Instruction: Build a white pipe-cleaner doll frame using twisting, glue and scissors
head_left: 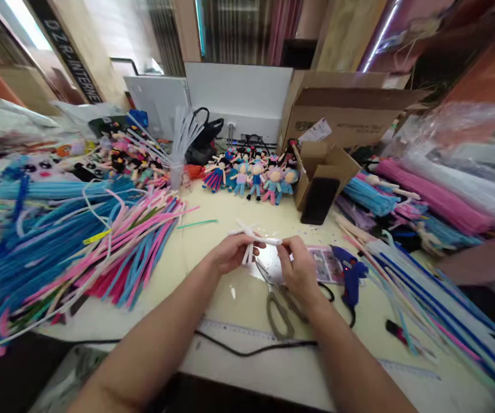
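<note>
Two hands (231,252) (299,268) pinch a white fuzzy piece (250,235); pale sticks (183,135) stand in a clear cup (176,175).

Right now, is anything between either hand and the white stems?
Nothing visible. The left hand holds the white stems near their crossing, and the right hand pinches one end. The scissors lie on the table below, not between.

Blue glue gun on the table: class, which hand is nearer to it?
Right. The right hand is left of the blue glue gun; the left hand is farther left.
</note>
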The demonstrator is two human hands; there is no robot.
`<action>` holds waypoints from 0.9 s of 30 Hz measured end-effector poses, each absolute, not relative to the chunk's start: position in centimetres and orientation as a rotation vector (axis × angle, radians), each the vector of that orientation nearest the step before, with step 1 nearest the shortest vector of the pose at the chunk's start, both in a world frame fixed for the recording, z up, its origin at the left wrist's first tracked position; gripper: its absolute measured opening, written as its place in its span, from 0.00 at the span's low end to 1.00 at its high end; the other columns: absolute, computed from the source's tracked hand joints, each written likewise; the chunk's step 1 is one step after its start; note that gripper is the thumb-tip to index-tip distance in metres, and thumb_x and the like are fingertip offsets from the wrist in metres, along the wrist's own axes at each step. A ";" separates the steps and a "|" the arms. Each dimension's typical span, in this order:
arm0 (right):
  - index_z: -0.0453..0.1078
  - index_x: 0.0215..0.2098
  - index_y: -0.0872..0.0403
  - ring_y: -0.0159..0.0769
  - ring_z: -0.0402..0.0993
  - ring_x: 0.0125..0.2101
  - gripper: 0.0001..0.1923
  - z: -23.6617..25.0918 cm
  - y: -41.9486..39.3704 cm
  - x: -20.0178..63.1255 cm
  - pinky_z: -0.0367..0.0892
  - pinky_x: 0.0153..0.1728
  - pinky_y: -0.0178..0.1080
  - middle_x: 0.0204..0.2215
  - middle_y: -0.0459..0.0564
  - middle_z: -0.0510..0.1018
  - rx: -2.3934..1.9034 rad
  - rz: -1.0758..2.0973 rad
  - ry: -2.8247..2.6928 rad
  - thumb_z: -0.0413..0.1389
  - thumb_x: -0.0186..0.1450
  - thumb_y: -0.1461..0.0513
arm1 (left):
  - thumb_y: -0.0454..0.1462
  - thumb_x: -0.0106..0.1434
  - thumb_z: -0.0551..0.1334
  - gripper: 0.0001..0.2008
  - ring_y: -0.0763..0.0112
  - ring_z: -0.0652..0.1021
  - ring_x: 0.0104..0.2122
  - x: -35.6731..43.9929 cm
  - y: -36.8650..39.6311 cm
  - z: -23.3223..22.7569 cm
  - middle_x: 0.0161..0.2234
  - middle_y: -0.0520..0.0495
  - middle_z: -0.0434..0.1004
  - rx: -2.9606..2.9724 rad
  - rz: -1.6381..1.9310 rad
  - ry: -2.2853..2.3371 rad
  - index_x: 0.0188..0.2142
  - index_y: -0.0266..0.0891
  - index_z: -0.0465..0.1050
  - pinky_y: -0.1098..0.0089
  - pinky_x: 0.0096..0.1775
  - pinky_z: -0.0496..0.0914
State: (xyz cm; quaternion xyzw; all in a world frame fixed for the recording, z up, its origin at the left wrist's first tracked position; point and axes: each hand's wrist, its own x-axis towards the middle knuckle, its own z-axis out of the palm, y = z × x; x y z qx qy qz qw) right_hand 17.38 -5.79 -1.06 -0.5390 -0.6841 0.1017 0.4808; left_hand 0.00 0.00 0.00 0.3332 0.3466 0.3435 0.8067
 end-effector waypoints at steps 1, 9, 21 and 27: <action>0.61 0.30 0.53 0.34 0.63 0.29 0.06 -1.1 -5.7 17.3 0.58 0.32 0.37 0.27 0.46 0.67 -1.334 0.268 -1.647 0.47 0.66 0.61 | 0.32 0.50 0.62 0.08 0.76 0.72 0.22 0.0 0.0 0.0 0.27 0.46 0.76 0.730 0.750 0.734 0.32 0.33 0.73 0.73 0.26 0.66; 0.61 0.26 0.52 0.31 0.61 0.23 0.10 -2.0 -4.8 17.3 0.57 0.26 0.35 0.20 0.42 0.63 -1.299 0.805 -1.343 0.49 0.64 0.57 | 0.33 0.48 0.64 0.09 0.73 0.74 0.27 -0.1 -0.4 0.4 0.26 0.49 0.74 1.025 0.876 0.742 0.32 0.34 0.73 0.73 0.30 0.65; 0.61 0.23 0.53 0.27 0.58 0.19 0.12 -2.5 -4.6 16.9 0.54 0.24 0.33 0.16 0.39 0.63 -1.042 1.254 -0.928 0.57 0.57 0.55 | 0.34 0.47 0.66 0.15 0.70 0.73 0.31 0.1 -0.4 0.0 0.30 0.48 0.75 1.102 0.934 0.747 0.37 0.36 0.76 0.70 0.35 0.64; 0.62 0.25 0.52 0.29 0.59 0.23 0.10 -2.4 -4.8 17.0 0.55 0.27 0.34 0.19 0.40 0.63 -1.166 0.914 -1.135 0.53 0.61 0.57 | 0.40 0.44 0.70 0.15 0.79 0.65 0.22 0.6 -0.1 -0.5 0.22 0.53 0.69 1.013 1.033 0.894 0.33 0.35 0.77 0.74 0.26 0.57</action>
